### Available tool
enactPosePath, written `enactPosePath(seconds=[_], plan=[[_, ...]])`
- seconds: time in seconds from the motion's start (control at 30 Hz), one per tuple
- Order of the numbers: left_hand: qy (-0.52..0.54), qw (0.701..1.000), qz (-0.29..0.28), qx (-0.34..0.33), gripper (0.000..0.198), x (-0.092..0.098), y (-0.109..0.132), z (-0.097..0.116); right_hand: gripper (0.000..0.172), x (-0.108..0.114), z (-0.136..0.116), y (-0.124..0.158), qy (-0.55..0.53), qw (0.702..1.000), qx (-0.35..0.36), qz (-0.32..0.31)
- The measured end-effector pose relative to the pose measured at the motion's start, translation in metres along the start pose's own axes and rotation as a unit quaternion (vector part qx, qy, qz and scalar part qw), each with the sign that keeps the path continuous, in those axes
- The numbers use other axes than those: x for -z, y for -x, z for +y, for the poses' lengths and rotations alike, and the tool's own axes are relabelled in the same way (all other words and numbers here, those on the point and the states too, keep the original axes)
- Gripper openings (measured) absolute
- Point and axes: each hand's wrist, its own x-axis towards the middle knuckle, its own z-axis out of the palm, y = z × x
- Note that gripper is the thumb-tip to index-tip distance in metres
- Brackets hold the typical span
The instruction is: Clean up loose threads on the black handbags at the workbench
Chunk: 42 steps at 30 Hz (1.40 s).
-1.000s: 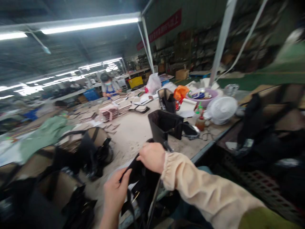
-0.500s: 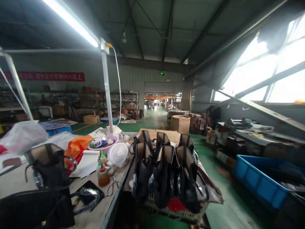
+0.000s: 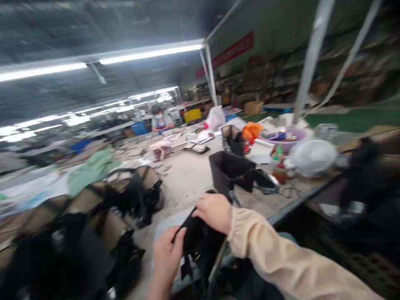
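A black bag hangs over the front edge of the worktable, its lower part in shadow. My left hand pinches its left edge between thumb and fingers. Over the bag's upper right edge my right hand is curled, its fingertips on the black material; a beige sleeve covers that arm. Just beyond the hands stands an open black bag on the table, and behind it another black bag. The picture is smeared by motion, so fine parts of the held bag do not show.
Several black bags with tan linings crowd the left side. A white fan, a glue bottle and a purple basin stand at the right. A blurred dark bag sits off the table's right edge. A co-worker is across the table.
The view has swung left from the aisle and the loaded crate to the worktable. Both my hands have come into view, holding a black bag.
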Motion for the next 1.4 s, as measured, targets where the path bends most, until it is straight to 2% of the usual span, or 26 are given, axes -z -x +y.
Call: enactPosePath(seconds=[0.07, 0.13, 0.33, 0.53, 0.73, 1.07, 1.2, 1.4], plan=[[-0.067, 0.997, -0.002, 0.037, 0.022, 0.029, 0.015, -0.013, 0.031, -0.013, -0.009, -0.009, -0.031, 0.999, 0.011, -0.008], [-0.093, 0.994, -0.011, 0.057, 0.022, 0.035, 0.019, -0.016, 0.032, -0.018, -0.005, -0.012, -0.034, 0.999, -0.003, -0.007], [-0.095, 0.993, -0.014, 0.062, 0.021, 0.023, 0.011, -0.016, 0.035, -0.015, 0.006, -0.01, -0.027, 0.999, -0.014, -0.012], [-0.088, 0.995, -0.01, 0.043, 0.021, 0.026, 0.011, -0.024, 0.036, -0.015, 0.005, -0.014, -0.039, 0.999, -0.023, -0.013], [-0.094, 0.994, -0.032, 0.052, 0.024, 0.027, 0.007, -0.02, 0.036, -0.017, 0.005, -0.015, -0.041, 0.999, -0.016, -0.017], [-0.108, 0.992, -0.028, 0.055, 0.028, 0.027, 0.006, -0.018, 0.034, -0.014, 0.004, -0.014, -0.054, 0.998, -0.029, -0.021], [-0.132, 0.988, -0.061, 0.056, 0.029, 0.03, 0.005, -0.014, 0.034, -0.013, 0.004, -0.015, -0.057, 0.998, -0.034, -0.019], [-0.201, 0.966, -0.152, 0.065, 0.03, 0.035, -0.011, 0.006, 0.032, -0.011, 0.002, -0.017, -0.052, 0.998, -0.034, -0.014]])
